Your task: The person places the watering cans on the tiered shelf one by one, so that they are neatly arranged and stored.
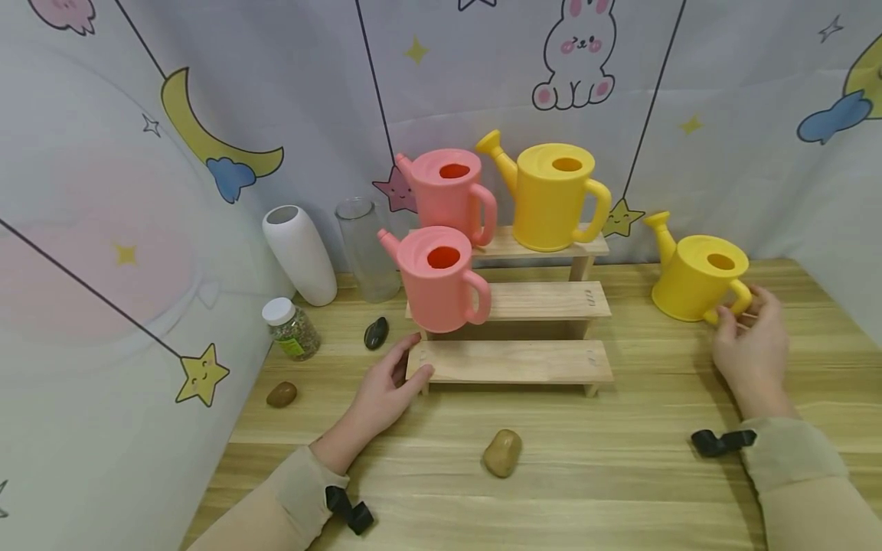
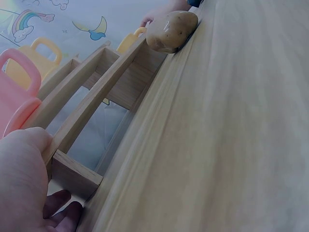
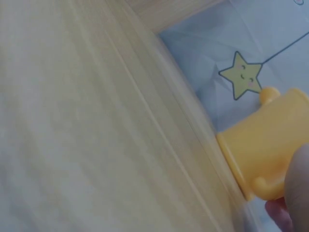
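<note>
At the right, my right hand [image 1: 754, 344] grips the handle of a yellow watering can [image 1: 696, 279], its spout pointing left. In the right wrist view that can [image 3: 270, 140] has its base at the tabletop. My left hand [image 1: 382, 394] holds the left end of the three-tier wooden stand [image 1: 510, 361] at its lowest step. The left wrist view shows the thumb [image 2: 36, 137] over the step and fingers below, by the stand's leg [image 2: 75, 174]. A pink watering can [image 1: 441, 283] sits on the middle step; another pink can [image 1: 448, 184] and a yellow can [image 1: 554, 195] occupy the top.
Left of the stand are a white vase [image 1: 303, 260], a clear glass vase [image 1: 368, 252], a white-lidded jar [image 1: 292, 329], a black stone [image 1: 376, 334] and a brown stone [image 1: 282, 394]. A tan stone [image 1: 503, 453] lies in front. Patterned cloth [image 1: 441, 76] hangs behind.
</note>
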Demonstrator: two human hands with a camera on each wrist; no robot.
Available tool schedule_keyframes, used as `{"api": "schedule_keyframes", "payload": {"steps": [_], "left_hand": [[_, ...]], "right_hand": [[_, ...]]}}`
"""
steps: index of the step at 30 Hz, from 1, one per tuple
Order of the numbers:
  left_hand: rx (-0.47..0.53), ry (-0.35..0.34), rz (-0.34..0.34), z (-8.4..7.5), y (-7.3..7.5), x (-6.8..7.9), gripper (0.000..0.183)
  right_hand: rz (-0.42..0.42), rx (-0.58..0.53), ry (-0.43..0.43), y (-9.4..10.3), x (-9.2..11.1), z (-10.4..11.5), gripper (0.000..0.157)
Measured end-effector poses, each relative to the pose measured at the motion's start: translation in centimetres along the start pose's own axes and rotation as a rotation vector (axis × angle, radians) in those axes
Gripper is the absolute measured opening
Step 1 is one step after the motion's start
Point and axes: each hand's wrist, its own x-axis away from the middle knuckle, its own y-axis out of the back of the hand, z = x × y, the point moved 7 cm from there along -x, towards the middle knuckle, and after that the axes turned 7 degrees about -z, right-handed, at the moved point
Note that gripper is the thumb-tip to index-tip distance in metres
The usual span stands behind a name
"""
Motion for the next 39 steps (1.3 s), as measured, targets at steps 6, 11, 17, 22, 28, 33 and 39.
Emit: {"api": "schedule_keyframes", "payload": {"steps": [6,11,17,22,28,33,39], "left_hand": [[-0.001,0.001,0.003,0.0,0.0,0.1,0.064],[0.0,-0.003,0.002,0.0,0.0,0.1,0.063],[0.004,0.001,0.007,-0.2,0.0,0.1,0.064],[-0.001,0.022,0.013,-0.1,0.0,0.0,0.066],[-0.012,0.035,0.018,-0.1,0.0,0.0,0.067],[0.0,0.032,0.019,-0.2,0.0,0.1,0.067],[0.007,0.032,0.022,-0.2,0.0,0.1,0.067]], "right_hand": [[-0.06,0.007,0.063,0.5,0.2,0.4,0.043],[-0.087,0.001,0.057,0.7,0.2,0.5,0.039],[-0.169,-0.03,0.032,1.4,0.1,1.2,0.034],[-0.253,-0.142,0.026,2.6,0.0,2.8,0.027],[-0.311,-0.263,0.029,4.9,0.3,6.1,0.021],[-0.341,-0.294,0.07,6.7,1.2,9.5,0.016],[-0.377,-0.308,0.175,8.7,2.3,12.4,0.021]]}}
